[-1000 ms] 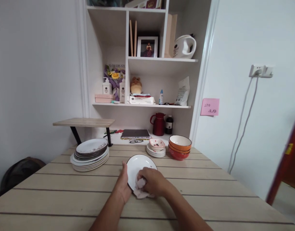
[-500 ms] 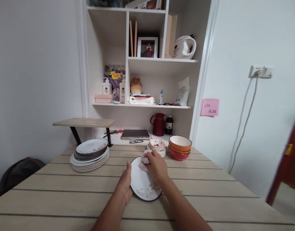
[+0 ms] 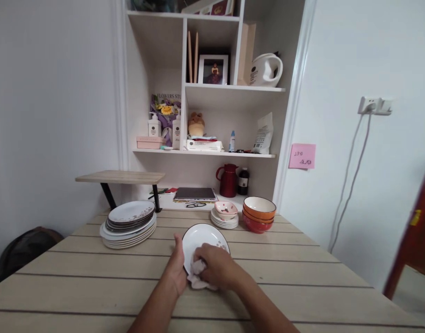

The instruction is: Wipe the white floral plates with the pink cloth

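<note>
While left hand (image 3: pixel 177 270) grips plate (image 3: pixel 201 236) by edge, right hand (image 3: pixel 219 266) clenches crumpled cloth (image 3: pixel 196 279) in curled fingers (image 3: pixel 200 253).

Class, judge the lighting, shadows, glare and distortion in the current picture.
Head view: soft light, no harsh glare on the white plate; head view: the upper compartments of the shelf unit sit in grey shadow; head view: the reddish-brown door frame leans at the right edge, likely wide-angle distortion.
</note>
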Motion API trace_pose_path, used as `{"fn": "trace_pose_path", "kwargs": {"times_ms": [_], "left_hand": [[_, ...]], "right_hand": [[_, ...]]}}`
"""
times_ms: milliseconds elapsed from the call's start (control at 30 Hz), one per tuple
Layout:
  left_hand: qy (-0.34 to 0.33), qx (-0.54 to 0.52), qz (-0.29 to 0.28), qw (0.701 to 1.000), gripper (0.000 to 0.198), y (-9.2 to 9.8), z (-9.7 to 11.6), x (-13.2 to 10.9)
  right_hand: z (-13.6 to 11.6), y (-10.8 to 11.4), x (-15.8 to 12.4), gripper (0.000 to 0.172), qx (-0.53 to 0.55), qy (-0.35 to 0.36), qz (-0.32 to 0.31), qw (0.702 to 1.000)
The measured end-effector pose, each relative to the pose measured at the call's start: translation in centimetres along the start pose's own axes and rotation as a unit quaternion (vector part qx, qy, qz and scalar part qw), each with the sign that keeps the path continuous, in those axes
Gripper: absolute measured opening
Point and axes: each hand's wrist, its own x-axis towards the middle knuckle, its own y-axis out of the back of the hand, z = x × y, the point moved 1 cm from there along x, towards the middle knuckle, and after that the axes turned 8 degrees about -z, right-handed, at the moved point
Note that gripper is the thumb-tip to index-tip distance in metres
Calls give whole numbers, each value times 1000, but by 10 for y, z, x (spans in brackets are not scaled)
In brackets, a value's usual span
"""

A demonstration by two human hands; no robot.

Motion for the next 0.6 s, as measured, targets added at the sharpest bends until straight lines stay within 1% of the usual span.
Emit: {"fn": "trace_pose_path", "kwargs": {"times_ms": [100,167,267,367,467,533,600], "left_hand": [[5,11,16,1000,80,-3,1,-2],[2,5,4,1000,75,-5,0,-1],[1,1,-10,1000,71,-7,-1,0],[-3,19,-5,1000,72,-6,-2,1],[-10,38,11,999,76,-3,-2,1],[-19,39,21,999,79,-1,-1,1],[-26,30,29,999,80,1,0,0]], "right_hand": [[-8,-6,14,33,35,-7,78,996],[-7,-6,23,32,45,-21,129,990],[3,0,33,33,32,-36,178,983],[19,8,33,32,8,-61,205,977],[35,14,22,31,-10,-125,198,972],[42,17,12,34,-15,-175,165,971],[46,19,3,38,-24,-210,111,971]]}}
